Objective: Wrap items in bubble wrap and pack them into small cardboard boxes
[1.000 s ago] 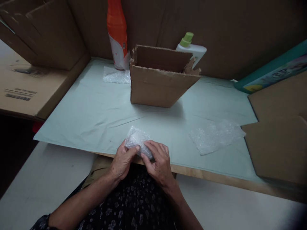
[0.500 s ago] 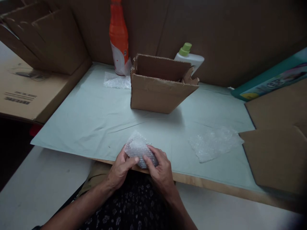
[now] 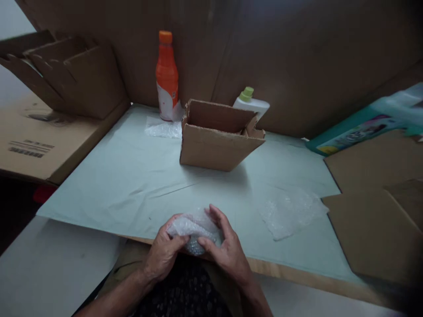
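Between my two hands, at the table's front edge, is a bubble-wrapped bundle (image 3: 194,229); what lies inside the wrap cannot be made out. My left hand (image 3: 165,246) grips its left side, thumb on the near face. My right hand (image 3: 228,246) holds the right side, with the thumb low on the bundle and the fingers over its far edge. Beyond them an open cardboard box (image 3: 218,147) stands on the pale cloth (image 3: 132,176). To the right lies a loose sheet of bubble wrap (image 3: 292,213).
An orange bottle (image 3: 167,75) and another piece of bubble wrap (image 3: 161,127) are at the back. Behind the box leans a white bottle with a green cap (image 3: 251,103). Cardboard boxes (image 3: 82,83) stand at left; a teal jug (image 3: 357,130) and cardboard (image 3: 373,229) at right.
The camera view has tilted up, so things sit lower in the picture. The wrap's upper part has been folded down over the bundle, and my right fingers have lifted to its far edge.
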A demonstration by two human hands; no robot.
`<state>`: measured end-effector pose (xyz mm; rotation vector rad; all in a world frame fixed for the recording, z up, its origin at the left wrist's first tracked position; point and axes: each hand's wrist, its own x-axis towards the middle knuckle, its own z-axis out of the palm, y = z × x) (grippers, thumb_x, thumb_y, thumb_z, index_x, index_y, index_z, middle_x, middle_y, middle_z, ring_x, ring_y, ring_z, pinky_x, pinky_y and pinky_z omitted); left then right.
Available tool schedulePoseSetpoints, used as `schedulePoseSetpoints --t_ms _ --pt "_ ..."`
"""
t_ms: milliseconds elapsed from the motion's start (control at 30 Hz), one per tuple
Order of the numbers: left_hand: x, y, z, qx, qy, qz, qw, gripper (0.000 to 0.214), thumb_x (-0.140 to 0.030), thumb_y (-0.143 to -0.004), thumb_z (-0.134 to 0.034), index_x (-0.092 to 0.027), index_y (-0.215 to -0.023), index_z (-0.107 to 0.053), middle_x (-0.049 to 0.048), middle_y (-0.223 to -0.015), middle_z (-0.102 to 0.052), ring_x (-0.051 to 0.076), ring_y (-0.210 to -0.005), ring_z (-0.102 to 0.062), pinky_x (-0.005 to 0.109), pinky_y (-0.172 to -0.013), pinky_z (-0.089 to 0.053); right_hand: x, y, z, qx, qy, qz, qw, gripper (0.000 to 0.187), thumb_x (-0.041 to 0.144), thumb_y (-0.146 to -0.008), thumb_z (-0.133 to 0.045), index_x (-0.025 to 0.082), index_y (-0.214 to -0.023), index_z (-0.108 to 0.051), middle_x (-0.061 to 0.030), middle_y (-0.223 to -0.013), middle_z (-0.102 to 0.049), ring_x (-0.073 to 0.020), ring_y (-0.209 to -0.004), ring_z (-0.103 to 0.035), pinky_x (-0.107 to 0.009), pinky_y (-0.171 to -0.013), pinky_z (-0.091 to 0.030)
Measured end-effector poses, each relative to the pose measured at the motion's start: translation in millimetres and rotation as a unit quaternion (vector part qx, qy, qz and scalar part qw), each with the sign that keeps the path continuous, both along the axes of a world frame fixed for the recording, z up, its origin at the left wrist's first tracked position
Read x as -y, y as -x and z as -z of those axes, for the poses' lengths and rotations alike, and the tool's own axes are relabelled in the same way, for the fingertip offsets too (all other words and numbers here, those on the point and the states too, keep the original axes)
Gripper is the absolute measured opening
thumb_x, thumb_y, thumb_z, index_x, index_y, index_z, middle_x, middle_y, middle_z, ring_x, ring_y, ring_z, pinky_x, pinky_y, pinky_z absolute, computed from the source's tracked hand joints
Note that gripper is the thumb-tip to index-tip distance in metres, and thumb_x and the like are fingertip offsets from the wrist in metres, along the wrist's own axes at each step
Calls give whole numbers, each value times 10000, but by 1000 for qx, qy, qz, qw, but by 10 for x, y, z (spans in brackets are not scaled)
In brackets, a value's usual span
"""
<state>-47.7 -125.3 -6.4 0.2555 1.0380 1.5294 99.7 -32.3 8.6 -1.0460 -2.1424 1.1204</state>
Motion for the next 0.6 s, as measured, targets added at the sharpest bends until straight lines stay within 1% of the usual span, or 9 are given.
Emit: schedulePoseSetpoints --t_ms 100,167,200,233,333,400,433,500,600 --pt "-38 168 -17 -91 -28 83 992 425 -371 -807 -754 -193 -1172 -629 51 -992 -701 181 -861 -644 273 -781 -511 -119 -81 -28 -8 49 -39 998 188 345 -900 -643 204 -1017 -684 -33 -901 -730 -188 -819 -685 -263 -743 -540" --pt "-163 388 -149 -237 -85 105 962 555 -395 -824 -734 -236 -1324 -553 90 -1215 -665 239 -1049 -640 333 -892 -520 -237 -147 -88 -13 30 -38 999 193 353 -931 -600 200 -840 -675 -5 -744 -683 -156 -688 -648 -226 -647 -516" --pt "-273 514 -262 -338 -120 95 929 617 -386 -831 -728 -259 -1390 -501 101 -1329 -613 264 -1162 -604 370 -972 -500 -307 -180 -134 -14 18 -34 999 213 356 -938 -590 199 -817 -670 -2 -721 -673 -149 -662 -639 -216 -621 -509" --pt "-415 641 -402 -446 -153 68 879 655 -359 -842 -719 -276 -1437 -457 106 -1414 -556 278 -1260 -550 405 -1049 -462 -383 -212 -190 -10 8 -31 999 215 355 -941 -587 199 -817 -671 -1 -719 -675 -147 -653 -641 -210 -610 -510" --pt "-986 954 -868 -714 -208 -36 668 647 -226 -869 -673 -241 -1467 -426 139 -1493 -474 301 -1400 -427 490 -1158 -363 -628 -290 -405 12 -27 -47 998 186 337 -935 -595 212 -832 -688 -2 -733 -703 -148 -645 -667 -203 -615 -539" --pt "-1380 1067 -1086 -801 -209 -71 557 589 -175 -865 -654 -164 -1425 -472 183 -1476 -489 341 -1430 -389 544 -1164 -344 -808 -362 -559 30 -63 -63 996 167 329 -930 -599 232 -864 -718 -12 -776 -737 -163 -669 -700 -214 -634 -571" --pt "-1541 1095 -1139 -826 -204 -67 521 509 -150 -867 -637 -140 -1364 -528 188 -1439 -529 356 -1421 -403 568 -1159 -342 -910 -422 -631 41 -86 -61 994 161 336 -923 -608 245 -888 -736 -22 -815 -757 -179 -697 -718 -226 -641 -587" --pt "-1746 1109 -1131 -853 -204 -42 479 294 -94 -878 -591 -137 -1163 -643 168 -1334 -617 360 -1379 -459 601 -1150 -339 -1153 -599 -762 60 -142 -16 988 158 374 -897 -645 272 -929 -762 -39 -878 -780 -216 -739 -741 -256 -619 -610" --pt "-1768 1087 -934 -851 -234 -35 470 215 -38 -894 -544 -165 -1000 -680 140 -1287 -643 335 -1368 -477 631 -1155 -315 -1611 -910 -972 40 -226 138 963 171 448 -835 -718 322 -947 -750 -20 -808 -774 -228 -636 -718 -283 -500 -592"
